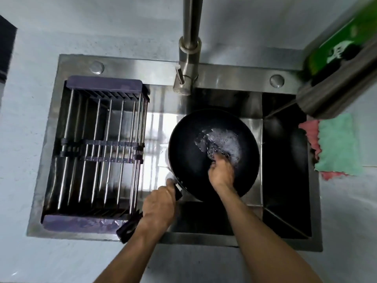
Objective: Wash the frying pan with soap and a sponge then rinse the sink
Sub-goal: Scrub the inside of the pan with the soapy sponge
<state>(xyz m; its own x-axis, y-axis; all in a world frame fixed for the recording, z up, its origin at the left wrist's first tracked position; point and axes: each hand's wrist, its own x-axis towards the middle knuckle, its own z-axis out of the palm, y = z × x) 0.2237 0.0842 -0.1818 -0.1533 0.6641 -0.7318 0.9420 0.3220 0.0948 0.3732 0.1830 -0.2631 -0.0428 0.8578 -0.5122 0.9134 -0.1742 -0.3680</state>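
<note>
The pan (191, 152) sat in the sink (285, 160), beside the rack (102, 144). The left hand (159, 205) gripped its handle (130, 227); the right hand (221, 170) pressed curled fingers into suds (222, 141), whatever it held hidden.

No text, brand, number or sign is legible anywhere in the view. The green bottle (336, 43) at the upper right carries a white mark on a dark patch of its label, but the mark is blurred and cannot be read as any letter or word. The sink (142, 64), the tap (188, 48), the rack (104, 84), the pan (187, 139) and the cloth (336, 146) bear no visible markings.
</note>
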